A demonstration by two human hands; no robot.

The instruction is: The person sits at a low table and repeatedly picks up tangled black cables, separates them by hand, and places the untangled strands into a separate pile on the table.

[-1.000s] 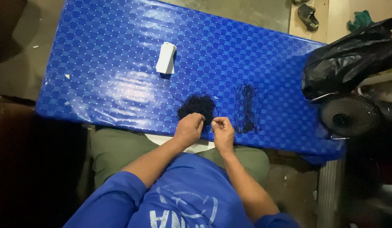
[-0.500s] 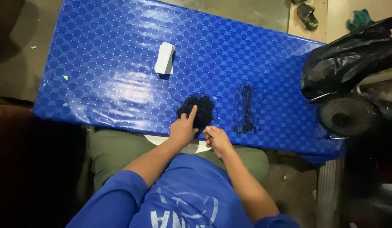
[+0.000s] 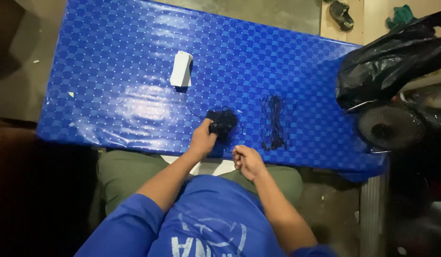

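Dim room, blue checked table (image 3: 135,95) | my left hand (image 3: 203,140) fingers closed on black thread tangle (image 3: 223,121) at near edge | right hand (image 3: 247,161) pinched, strand unclear | judged light, soft, snag-prone; grip bulk, not loops

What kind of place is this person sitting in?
Probably a small home workshop or work corner. A table with a shiny blue checked cover stands on a bare floor, a black plastic bag and a fan sit beside it, and the left hand holds a tangle of dark thread.
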